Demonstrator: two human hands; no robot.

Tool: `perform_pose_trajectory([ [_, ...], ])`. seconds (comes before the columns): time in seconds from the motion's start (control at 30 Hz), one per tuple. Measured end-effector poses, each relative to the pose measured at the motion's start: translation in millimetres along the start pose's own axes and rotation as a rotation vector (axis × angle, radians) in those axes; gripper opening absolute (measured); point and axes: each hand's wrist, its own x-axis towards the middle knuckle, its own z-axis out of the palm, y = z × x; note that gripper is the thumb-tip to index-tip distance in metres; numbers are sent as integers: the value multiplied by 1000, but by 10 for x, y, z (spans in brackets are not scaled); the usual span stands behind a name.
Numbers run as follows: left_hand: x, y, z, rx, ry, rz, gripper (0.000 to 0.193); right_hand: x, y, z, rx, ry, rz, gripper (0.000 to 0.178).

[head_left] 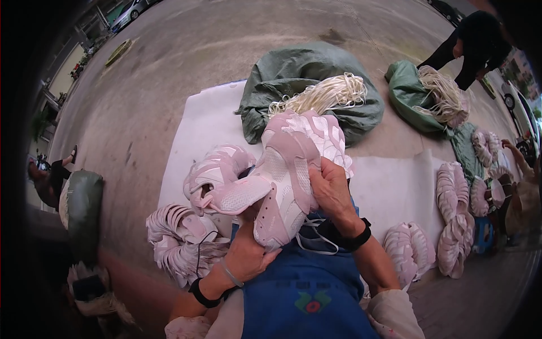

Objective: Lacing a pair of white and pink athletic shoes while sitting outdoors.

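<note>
Over my blue apron I hold a pale pink and white shoe upper between both hands. My left hand grips its lower end from below, with the fingers partly hidden behind it. My right hand is closed on its right edge, thumb on top. A white lace dangles below my right hand. Just beyond the upper lies a stack of nested pink uppers. Left of my hands are another stack and a fanned bundle of uppers with a dark cord.
A green sack with a bundle of cream laces rests on a white sheet. More stacked uppers lie at the right. A person bends over a second green sack; other people sit at both sides.
</note>
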Motion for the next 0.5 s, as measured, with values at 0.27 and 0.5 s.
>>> perform_pose_trajectory([
  [0.27,-97,-73,-103,-222,-149,-239,81,-297,-409,154,-323,-167,-300,29],
  [0.5,-246,-405,-129,-625,-23,-431,87,-22,-439,19,23,-481,168,35],
])
